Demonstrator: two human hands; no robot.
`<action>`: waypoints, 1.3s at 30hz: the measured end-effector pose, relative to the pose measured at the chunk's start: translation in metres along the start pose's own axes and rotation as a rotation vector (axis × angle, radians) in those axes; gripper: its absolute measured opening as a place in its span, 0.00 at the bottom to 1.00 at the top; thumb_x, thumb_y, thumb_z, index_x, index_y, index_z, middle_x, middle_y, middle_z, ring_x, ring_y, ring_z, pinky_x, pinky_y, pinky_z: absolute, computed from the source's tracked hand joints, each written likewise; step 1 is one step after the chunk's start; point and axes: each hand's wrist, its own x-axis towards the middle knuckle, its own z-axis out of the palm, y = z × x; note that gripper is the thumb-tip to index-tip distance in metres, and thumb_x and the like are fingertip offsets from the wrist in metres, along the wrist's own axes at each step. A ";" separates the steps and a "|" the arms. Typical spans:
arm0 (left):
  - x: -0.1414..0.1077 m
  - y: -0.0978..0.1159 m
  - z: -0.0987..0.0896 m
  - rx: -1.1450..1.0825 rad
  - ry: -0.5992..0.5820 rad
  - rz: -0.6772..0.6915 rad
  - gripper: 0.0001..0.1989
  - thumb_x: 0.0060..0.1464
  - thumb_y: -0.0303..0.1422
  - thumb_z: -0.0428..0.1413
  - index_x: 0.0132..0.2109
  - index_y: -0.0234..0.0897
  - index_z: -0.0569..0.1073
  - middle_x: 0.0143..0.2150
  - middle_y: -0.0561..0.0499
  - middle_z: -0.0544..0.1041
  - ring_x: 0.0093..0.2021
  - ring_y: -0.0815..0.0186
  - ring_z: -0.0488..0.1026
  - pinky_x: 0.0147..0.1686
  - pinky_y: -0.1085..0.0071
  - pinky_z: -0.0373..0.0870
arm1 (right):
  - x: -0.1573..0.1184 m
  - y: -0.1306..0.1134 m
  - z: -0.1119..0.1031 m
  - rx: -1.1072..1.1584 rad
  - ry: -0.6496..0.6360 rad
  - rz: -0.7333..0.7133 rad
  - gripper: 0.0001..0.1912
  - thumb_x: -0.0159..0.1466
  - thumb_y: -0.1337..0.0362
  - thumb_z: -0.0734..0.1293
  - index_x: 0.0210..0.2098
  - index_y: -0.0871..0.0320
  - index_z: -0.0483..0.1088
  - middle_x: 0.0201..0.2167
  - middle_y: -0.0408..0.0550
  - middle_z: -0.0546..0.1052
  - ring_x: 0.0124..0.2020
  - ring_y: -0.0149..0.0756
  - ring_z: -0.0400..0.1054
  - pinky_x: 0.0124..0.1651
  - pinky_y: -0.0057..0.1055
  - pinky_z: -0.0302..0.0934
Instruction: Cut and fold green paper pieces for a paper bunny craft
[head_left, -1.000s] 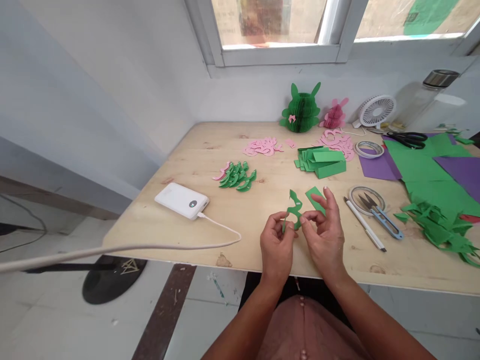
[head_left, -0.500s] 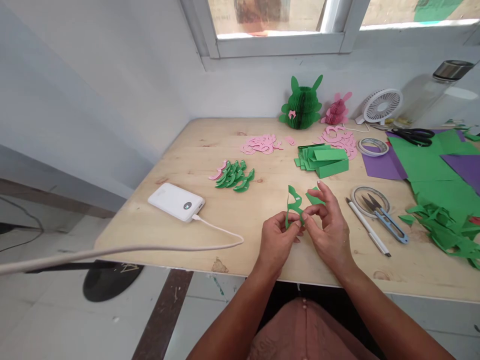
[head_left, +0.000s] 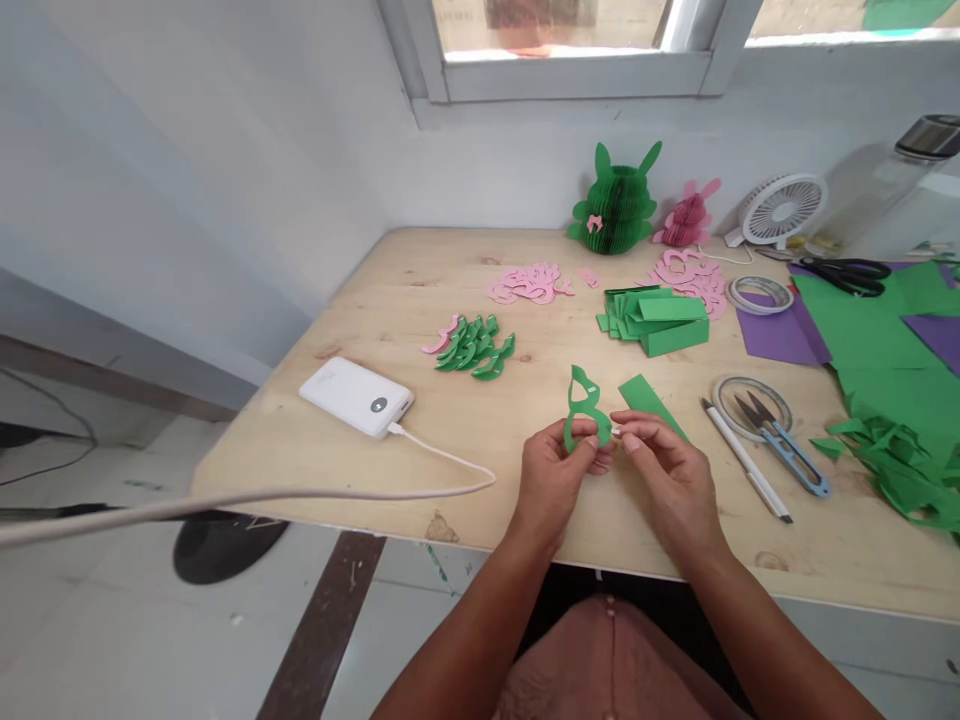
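Observation:
My left hand (head_left: 551, 480) pinches a curved green paper cutout (head_left: 586, 408) by its lower end. The cutout has open loops and a small white patch on its upper part. Close beside it, my right hand (head_left: 667, 475) is closed at thumb and forefinger on a tiny white piece (head_left: 616, 431), which looks like a bit of tape or backing paper. A flat green paper strip (head_left: 646, 397) lies on the table just beyond the right fingers. To the left sits a pile of similar green cutouts (head_left: 471, 343) with white patches and a pink one (head_left: 442, 338).
Folded green paper (head_left: 660, 320) and pink cutouts (head_left: 529, 284) lie farther back. On the right are a white pen (head_left: 746, 460), blue thread snips (head_left: 791, 455), tape rolls (head_left: 761, 295), black scissors (head_left: 844, 272) and green scraps (head_left: 900, 460). A power bank (head_left: 352, 395) trails a cable (head_left: 442, 460) leftward.
My right fingers have drawn slightly away from the cutout with the tiny white piece between them. The cutout has turned to show its loops more openly. The view has shifted slightly.

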 end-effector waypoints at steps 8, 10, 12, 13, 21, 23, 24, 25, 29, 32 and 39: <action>0.000 0.000 0.001 0.017 -0.020 0.038 0.07 0.43 0.32 0.61 0.30 0.33 0.76 0.27 0.52 0.77 0.25 0.70 0.73 0.28 0.75 0.70 | 0.001 0.001 0.000 0.055 -0.022 0.066 0.06 0.61 0.60 0.66 0.30 0.54 0.74 0.40 0.47 0.75 0.44 0.36 0.68 0.46 0.32 0.63; 0.000 0.000 0.002 0.016 -0.012 0.029 0.08 0.43 0.33 0.62 0.31 0.33 0.76 0.25 0.52 0.76 0.25 0.70 0.73 0.28 0.75 0.70 | 0.001 0.001 0.000 0.051 -0.015 0.073 0.07 0.60 0.60 0.67 0.30 0.55 0.74 0.39 0.47 0.76 0.43 0.37 0.69 0.44 0.32 0.63; -0.001 0.000 0.002 0.007 -0.007 0.022 0.08 0.42 0.33 0.62 0.31 0.33 0.75 0.25 0.52 0.76 0.25 0.69 0.73 0.28 0.75 0.70 | 0.001 0.002 -0.001 0.040 -0.010 0.072 0.07 0.60 0.59 0.67 0.30 0.55 0.74 0.38 0.48 0.76 0.42 0.38 0.69 0.44 0.33 0.64; -0.001 0.000 0.002 0.003 -0.008 0.021 0.08 0.42 0.33 0.62 0.31 0.33 0.75 0.25 0.52 0.76 0.25 0.69 0.74 0.28 0.74 0.70 | 0.001 0.002 -0.001 0.033 -0.009 0.069 0.08 0.60 0.59 0.67 0.30 0.55 0.74 0.37 0.48 0.76 0.42 0.38 0.69 0.44 0.33 0.64; 0.000 -0.002 0.000 0.013 0.004 0.033 0.10 0.41 0.34 0.63 0.31 0.33 0.75 0.27 0.52 0.76 0.25 0.69 0.74 0.28 0.73 0.72 | 0.001 0.000 -0.002 -0.004 -0.012 0.054 0.08 0.60 0.58 0.66 0.29 0.55 0.75 0.35 0.47 0.77 0.39 0.38 0.70 0.42 0.34 0.65; 0.000 -0.003 0.000 0.015 0.002 0.035 0.10 0.41 0.34 0.63 0.31 0.33 0.74 0.27 0.52 0.76 0.26 0.69 0.74 0.29 0.73 0.72 | 0.001 0.000 -0.002 -0.010 -0.010 0.066 0.08 0.60 0.58 0.66 0.30 0.55 0.75 0.34 0.47 0.77 0.39 0.38 0.70 0.41 0.34 0.65; 0.000 -0.003 0.000 0.017 -0.002 0.036 0.10 0.42 0.34 0.63 0.31 0.33 0.74 0.27 0.52 0.76 0.26 0.69 0.74 0.29 0.73 0.72 | 0.001 0.000 -0.002 -0.012 -0.008 0.069 0.08 0.60 0.58 0.66 0.30 0.55 0.75 0.34 0.47 0.77 0.38 0.38 0.70 0.41 0.33 0.65; -0.001 -0.002 0.000 0.018 -0.006 0.036 0.09 0.42 0.34 0.63 0.31 0.33 0.74 0.27 0.52 0.76 0.26 0.69 0.74 0.29 0.73 0.72 | 0.000 0.001 -0.002 -0.012 -0.006 0.069 0.08 0.60 0.58 0.66 0.30 0.55 0.75 0.34 0.47 0.77 0.38 0.38 0.70 0.40 0.33 0.65; -0.002 -0.001 0.000 0.020 -0.022 0.029 0.09 0.43 0.33 0.62 0.32 0.34 0.73 0.25 0.54 0.75 0.25 0.70 0.73 0.30 0.74 0.70 | 0.000 0.001 -0.002 -0.014 -0.005 0.065 0.08 0.60 0.59 0.66 0.30 0.55 0.75 0.33 0.46 0.77 0.37 0.37 0.70 0.41 0.32 0.65; -0.002 -0.001 0.000 0.022 -0.035 0.029 0.09 0.43 0.33 0.62 0.32 0.34 0.73 0.26 0.54 0.75 0.26 0.70 0.73 0.30 0.74 0.70 | 0.000 0.000 -0.002 -0.021 -0.012 0.066 0.09 0.60 0.59 0.66 0.29 0.55 0.75 0.32 0.45 0.76 0.36 0.36 0.69 0.40 0.31 0.64; -0.003 0.001 0.000 0.033 -0.037 0.024 0.10 0.43 0.34 0.62 0.32 0.34 0.73 0.27 0.53 0.75 0.26 0.70 0.74 0.30 0.74 0.71 | 0.000 0.002 -0.003 -0.031 -0.008 0.077 0.09 0.60 0.58 0.66 0.29 0.56 0.75 0.31 0.46 0.76 0.35 0.36 0.69 0.40 0.32 0.64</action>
